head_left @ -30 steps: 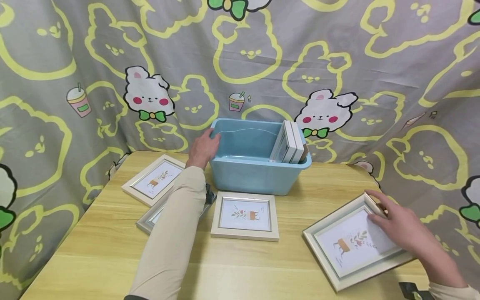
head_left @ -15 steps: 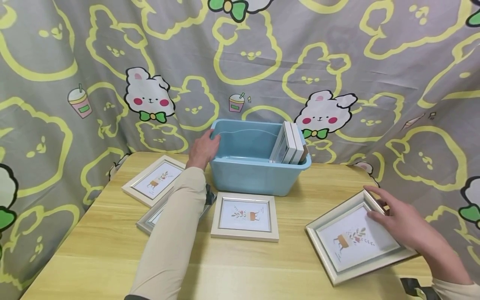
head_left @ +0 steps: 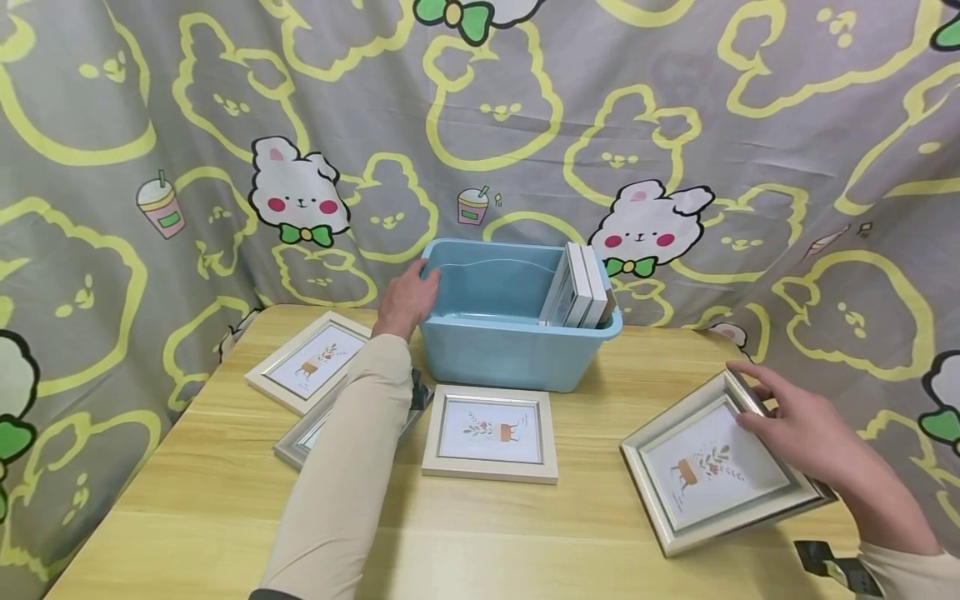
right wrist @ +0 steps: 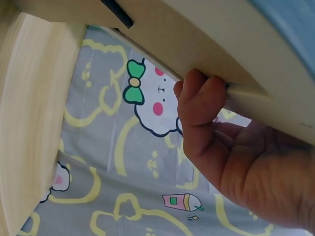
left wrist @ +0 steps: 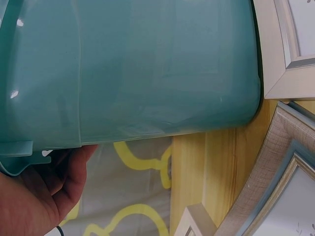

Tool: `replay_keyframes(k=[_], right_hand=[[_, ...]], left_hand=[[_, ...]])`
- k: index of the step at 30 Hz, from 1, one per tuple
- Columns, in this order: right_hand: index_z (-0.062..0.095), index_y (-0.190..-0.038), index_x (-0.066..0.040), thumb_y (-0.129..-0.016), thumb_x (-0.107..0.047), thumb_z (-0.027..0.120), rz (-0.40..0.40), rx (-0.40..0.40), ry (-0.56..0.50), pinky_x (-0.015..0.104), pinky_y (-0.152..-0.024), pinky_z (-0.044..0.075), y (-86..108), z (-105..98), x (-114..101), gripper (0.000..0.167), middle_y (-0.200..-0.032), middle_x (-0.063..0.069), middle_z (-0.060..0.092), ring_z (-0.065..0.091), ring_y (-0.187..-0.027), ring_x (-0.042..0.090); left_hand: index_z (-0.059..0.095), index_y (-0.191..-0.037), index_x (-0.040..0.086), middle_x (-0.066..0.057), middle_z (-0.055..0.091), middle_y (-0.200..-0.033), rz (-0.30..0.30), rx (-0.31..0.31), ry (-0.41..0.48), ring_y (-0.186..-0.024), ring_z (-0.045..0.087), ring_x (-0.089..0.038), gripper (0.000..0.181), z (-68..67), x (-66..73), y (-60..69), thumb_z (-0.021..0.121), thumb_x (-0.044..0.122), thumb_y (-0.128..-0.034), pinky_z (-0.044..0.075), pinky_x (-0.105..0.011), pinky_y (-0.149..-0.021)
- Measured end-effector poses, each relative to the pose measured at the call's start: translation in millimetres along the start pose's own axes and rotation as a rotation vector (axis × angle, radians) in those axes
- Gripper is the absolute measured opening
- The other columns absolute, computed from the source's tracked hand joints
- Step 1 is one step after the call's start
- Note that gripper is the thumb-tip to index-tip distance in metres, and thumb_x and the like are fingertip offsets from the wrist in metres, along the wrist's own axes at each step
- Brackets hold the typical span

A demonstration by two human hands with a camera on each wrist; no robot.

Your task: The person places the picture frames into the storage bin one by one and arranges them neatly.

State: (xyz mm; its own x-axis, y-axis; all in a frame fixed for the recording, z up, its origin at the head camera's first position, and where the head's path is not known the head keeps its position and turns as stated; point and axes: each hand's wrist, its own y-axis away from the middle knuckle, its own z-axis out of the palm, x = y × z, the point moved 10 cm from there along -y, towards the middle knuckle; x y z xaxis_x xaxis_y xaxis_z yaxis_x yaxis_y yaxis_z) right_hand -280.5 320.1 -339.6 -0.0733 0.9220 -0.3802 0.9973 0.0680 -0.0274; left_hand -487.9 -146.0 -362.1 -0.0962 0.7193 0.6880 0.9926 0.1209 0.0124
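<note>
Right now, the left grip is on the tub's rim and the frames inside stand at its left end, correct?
No, the frames inside the tub stand at its right end, as the head view shows. The left grip is on the rim.

No readable text from where I stand; tiny print (head_left: 523, 422) on the middle frame (head_left: 490, 435) and the held frame (head_left: 716, 471), too small.

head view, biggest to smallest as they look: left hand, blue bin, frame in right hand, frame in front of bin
1. Blue bin
2. Held frame
3. Flat frame in front of bin
4. Left hand
Nearness may enlarge the held frame.
</note>
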Motion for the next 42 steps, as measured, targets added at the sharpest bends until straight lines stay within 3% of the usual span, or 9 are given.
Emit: replay_keyframes(k=[13, 21, 26, 32, 42], right_hand=[[0.029, -0.152, -0.011, -0.094, -0.030, 0.059, 0.093, -0.023, -0.022, 0.032, -0.054, 0.048, -2.4, -1.5, -3.9, 0.068, -0.129, 0.036, 0.048, 0.067, -0.077, 0.021], [0.026, -0.153, -0.013, -0.095, -0.036, 0.058, 0.090, -0.033, -0.040, 0.031, -0.057, 0.045, 0.9, 2.1, -5.9, 0.070, -0.128, 0.033, 0.046, 0.065, -0.084, 0.027], [0.017, -0.156, -0.018, -0.095, -0.025, 0.059, 0.071, -0.085, -0.154, 0.033, -0.057, 0.048, 6.8, 10.9, -9.1, 0.074, -0.126, 0.029, 0.039, 0.059, -0.083, 0.023], [0.006, -0.157, -0.024, -0.096, -0.019, 0.056, 0.064, -0.138, -0.290, 0.035, -0.062, 0.047, 16.4, 18.6, -7.9, 0.079, -0.131, 0.032, 0.032, 0.057, -0.090, 0.027], [0.007, -0.157, -0.023, -0.096, -0.014, 0.054, 0.072, -0.144, -0.425, 0.039, -0.062, 0.053, 15.7, 16.5, -15.7, 0.078, -0.133, 0.032, 0.034, 0.060, -0.091, 0.026]], left_hand=[[0.028, -0.152, 0.031, -0.008, 0.035, -0.156, 0.017, 0.012, -0.029, -0.141, 0.036, -0.035, 0.061, -1.7, 4.1, 0.1, 0.026, 0.056, -0.0970, 0.034, -0.051, -0.111], [0.029, -0.152, 0.031, -0.009, 0.035, -0.156, 0.019, 0.011, -0.020, -0.141, 0.036, -0.034, 0.061, -1.5, 4.1, 0.5, 0.026, 0.056, -0.0970, 0.035, -0.052, -0.111], [0.029, -0.152, 0.031, -0.009, 0.035, -0.156, 0.014, 0.016, -0.011, -0.142, 0.036, -0.034, 0.061, -1.5, 2.6, -0.1, 0.026, 0.056, -0.0969, 0.034, -0.052, -0.111], [0.028, -0.152, 0.031, -0.009, 0.035, -0.156, 0.018, 0.012, -0.016, -0.141, 0.036, -0.034, 0.061, -1.3, 3.8, -0.5, 0.026, 0.057, -0.0969, 0.034, -0.051, -0.111], [0.028, -0.153, 0.031, -0.010, 0.034, -0.156, 0.017, 0.007, -0.012, -0.141, 0.035, -0.035, 0.062, -1.6, 3.2, 1.1, 0.026, 0.057, -0.0969, 0.034, -0.053, -0.111]])
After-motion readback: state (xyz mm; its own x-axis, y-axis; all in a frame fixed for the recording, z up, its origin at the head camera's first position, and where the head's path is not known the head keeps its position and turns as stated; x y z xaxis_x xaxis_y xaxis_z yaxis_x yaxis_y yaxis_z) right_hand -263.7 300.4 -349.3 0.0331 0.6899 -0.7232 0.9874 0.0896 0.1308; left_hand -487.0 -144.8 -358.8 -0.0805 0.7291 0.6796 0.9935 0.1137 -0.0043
